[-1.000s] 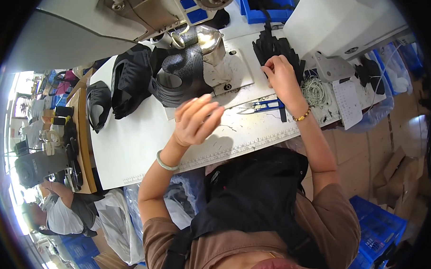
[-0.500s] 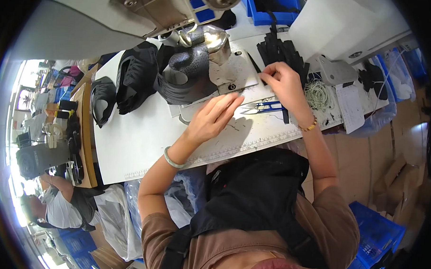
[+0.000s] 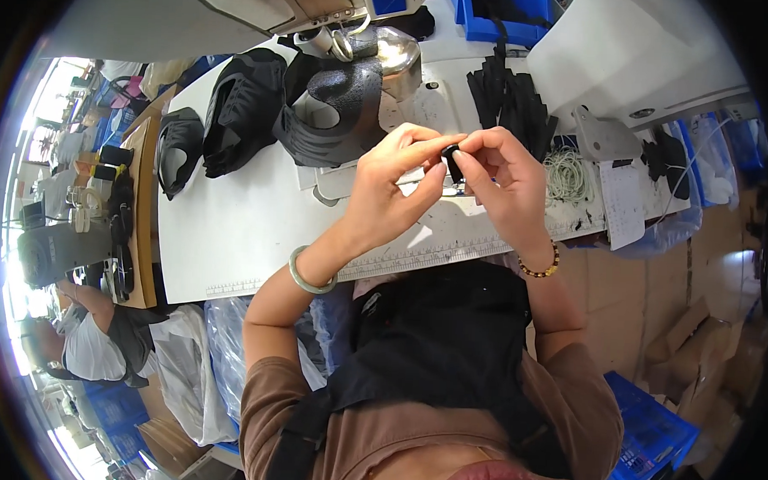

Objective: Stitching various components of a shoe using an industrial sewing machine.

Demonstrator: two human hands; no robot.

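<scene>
Above the white sewing table (image 3: pixel 232 243), my two hands meet over a short black strip (image 3: pixel 456 165), which looks bent over. My right hand (image 3: pixel 514 189) pinches it between thumb and forefinger. At its upper end, the fingertips of my left hand (image 3: pixel 386 181) close on the strip, with the left thumb just below. Left of my hands, a dark grey shoe upper (image 3: pixel 329 124) sits by the machine's metal post (image 3: pixel 399 63). A bundle of black strips (image 3: pixel 511 101) lies beyond my right hand. My hands largely hide the blue-handled thread snips.
More dark shoe uppers (image 3: pixel 245 108) lie at the left of the table. The sewing machine head (image 3: pixel 197 13) overhangs the far side. Pale thread (image 3: pixel 570 174) and a paper sheet (image 3: pixel 622 202) are at right. A ruler strip (image 3: pixel 400 262) runs along the near edge.
My right hand has come left and nearer from the strip bundle, bringing a black strip. My left hand has lifted off the table by the snips and joined it at the strip.
</scene>
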